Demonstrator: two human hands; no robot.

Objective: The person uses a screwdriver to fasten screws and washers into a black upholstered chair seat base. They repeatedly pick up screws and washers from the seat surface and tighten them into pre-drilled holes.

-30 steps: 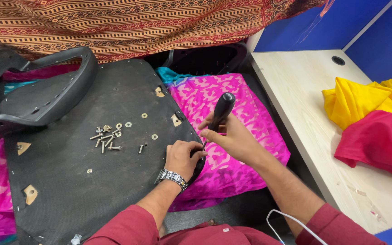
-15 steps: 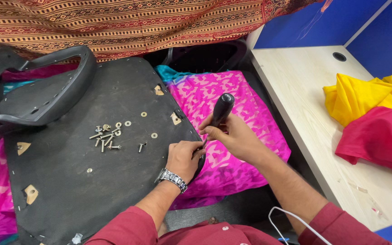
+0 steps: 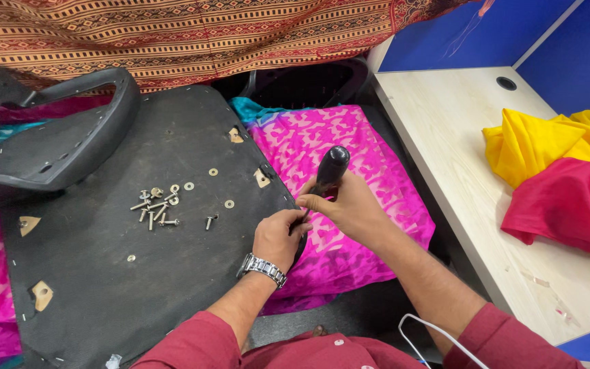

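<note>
My right hand (image 3: 349, 205) grips a screwdriver with a black handle (image 3: 329, 171), tip angled down toward the right edge of a dark upturned chair seat base (image 3: 117, 273). My left hand (image 3: 278, 236), with a metal wristwatch (image 3: 262, 268), rests closed on that edge right at the tool's tip, which is hidden by my fingers. A loose pile of bolts and washers (image 3: 157, 205) lies on the seat base to the left.
A black plastic armrest piece (image 3: 56, 147) lies on the seat base's upper left. Pink patterned cloth (image 3: 349, 171) lies under the seat. A light wooden desk (image 3: 459, 150) on the right holds yellow (image 3: 534, 140) and red cloth (image 3: 568, 201). Striped fabric (image 3: 206, 34) hangs behind.
Both hands have stayed at the seat's right edge; the screwdriver handle has shifted only slightly.
</note>
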